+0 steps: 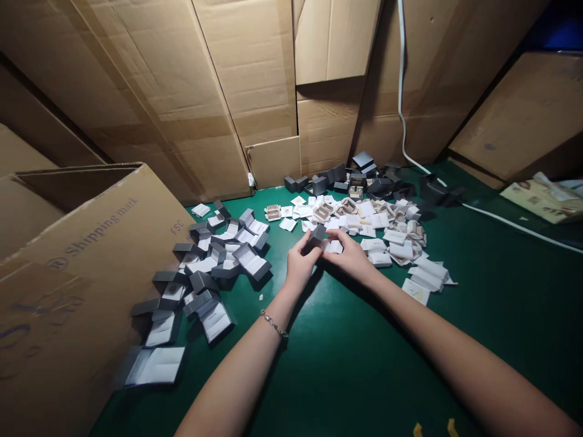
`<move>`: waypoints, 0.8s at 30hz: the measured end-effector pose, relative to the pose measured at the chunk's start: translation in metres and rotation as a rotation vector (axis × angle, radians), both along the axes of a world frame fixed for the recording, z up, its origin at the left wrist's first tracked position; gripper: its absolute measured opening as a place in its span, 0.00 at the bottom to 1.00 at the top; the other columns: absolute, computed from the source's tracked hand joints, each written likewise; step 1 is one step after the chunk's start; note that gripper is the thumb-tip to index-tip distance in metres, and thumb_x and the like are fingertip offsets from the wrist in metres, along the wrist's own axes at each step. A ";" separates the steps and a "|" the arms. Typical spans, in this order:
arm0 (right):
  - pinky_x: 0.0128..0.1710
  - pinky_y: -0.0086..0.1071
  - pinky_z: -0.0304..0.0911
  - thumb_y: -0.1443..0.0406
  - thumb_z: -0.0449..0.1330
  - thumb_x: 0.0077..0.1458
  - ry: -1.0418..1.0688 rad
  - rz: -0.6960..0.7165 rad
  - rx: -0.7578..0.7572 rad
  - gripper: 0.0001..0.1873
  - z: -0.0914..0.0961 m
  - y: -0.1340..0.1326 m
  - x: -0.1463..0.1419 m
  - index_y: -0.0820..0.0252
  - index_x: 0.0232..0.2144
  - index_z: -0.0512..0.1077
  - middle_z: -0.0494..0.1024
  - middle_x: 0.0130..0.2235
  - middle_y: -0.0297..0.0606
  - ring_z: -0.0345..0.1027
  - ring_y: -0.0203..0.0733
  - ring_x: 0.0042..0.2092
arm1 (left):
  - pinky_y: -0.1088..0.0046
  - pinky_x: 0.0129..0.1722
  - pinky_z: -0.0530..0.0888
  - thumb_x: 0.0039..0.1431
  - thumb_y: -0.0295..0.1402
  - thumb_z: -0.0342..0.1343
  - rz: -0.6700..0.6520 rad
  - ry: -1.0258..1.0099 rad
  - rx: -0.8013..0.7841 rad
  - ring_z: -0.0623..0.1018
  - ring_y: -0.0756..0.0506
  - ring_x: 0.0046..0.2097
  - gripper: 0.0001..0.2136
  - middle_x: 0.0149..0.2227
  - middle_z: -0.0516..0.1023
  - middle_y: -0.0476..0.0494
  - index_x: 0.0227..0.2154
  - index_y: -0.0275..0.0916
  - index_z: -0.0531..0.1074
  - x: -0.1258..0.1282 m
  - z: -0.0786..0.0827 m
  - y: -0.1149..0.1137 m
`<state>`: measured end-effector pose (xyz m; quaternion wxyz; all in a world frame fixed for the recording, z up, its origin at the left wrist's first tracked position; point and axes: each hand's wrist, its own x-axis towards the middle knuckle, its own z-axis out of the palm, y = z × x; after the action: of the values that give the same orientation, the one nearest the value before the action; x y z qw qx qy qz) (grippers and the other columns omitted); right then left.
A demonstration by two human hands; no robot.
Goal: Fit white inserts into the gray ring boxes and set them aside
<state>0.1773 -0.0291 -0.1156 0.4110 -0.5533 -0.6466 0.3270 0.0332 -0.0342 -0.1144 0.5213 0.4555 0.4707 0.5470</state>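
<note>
Both my hands meet over the green table (346, 364). My left hand (299, 265) is closed round a small grey box (316, 234) held just above the surface. My right hand (350, 255) pinches a white insert (334, 247) against that box. A thin bracelet (274, 323) sits on my left wrist. Left of my hands lies a spread of open grey boxes with white linings (214, 267). Behind and right of them is a heap of white inserts and cards (387, 233).
A big cardboard carton marked "Shipping mark" (68, 285) stands at the left edge. Closed dark grey boxes (364, 179) cluster at the back. Cardboard sheets (255, 91) wall in the table. A white cable (501, 221) runs down and across the right side.
</note>
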 end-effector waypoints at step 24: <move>0.34 0.36 0.61 0.53 0.65 0.38 0.041 -0.069 -0.093 0.27 0.005 0.003 0.005 0.59 0.41 0.70 0.77 0.39 0.41 0.68 0.45 0.36 | 0.63 0.51 0.70 0.43 0.42 0.67 -0.078 -0.272 -0.103 0.73 0.39 0.53 0.30 0.53 0.74 0.34 0.51 0.36 0.73 -0.001 -0.014 0.010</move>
<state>0.1819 -0.0263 -0.1102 0.4090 -0.5869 -0.6027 0.3536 0.0320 -0.0245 -0.1284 0.6238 0.3677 0.4050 0.5582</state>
